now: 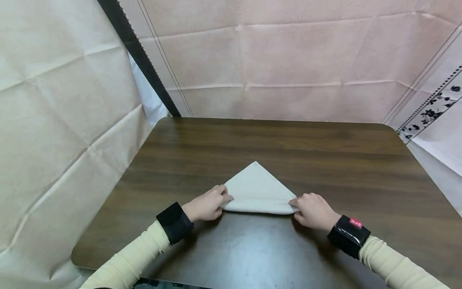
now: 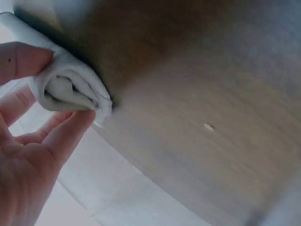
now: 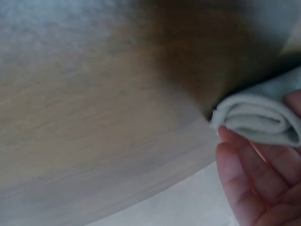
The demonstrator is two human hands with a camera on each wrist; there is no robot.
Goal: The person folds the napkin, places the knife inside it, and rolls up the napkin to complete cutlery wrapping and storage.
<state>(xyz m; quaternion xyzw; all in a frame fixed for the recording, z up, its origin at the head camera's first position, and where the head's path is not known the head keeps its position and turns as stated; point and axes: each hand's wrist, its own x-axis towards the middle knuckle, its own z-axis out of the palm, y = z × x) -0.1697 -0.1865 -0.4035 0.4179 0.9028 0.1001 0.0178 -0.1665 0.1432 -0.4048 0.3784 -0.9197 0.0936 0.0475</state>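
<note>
A pale cloth [image 1: 257, 185] lies on the brown table in a triangle, its tip pointing to the far side and its near edge rolled up. At the roll's left end, my left hand [image 1: 206, 204] grips it between thumb and fingers. My right hand [image 1: 316, 211] pinches the opposite end the same way. Both wrist views show the spiral layers of the roll: the left wrist view has the rolled end [image 2: 70, 87] between thumb and fingertips, and in the right wrist view fingers curve under the other rolled end [image 3: 258, 115].
The wood-grain table [image 1: 274, 140] has rounded corners, and its far edge meets a hanging pinkish sheet [image 1: 288, 60]. Cream fabric [image 1: 65, 120] drapes along the left side. A tiny pale speck [image 2: 209, 126] lies on the tabletop in the left wrist view.
</note>
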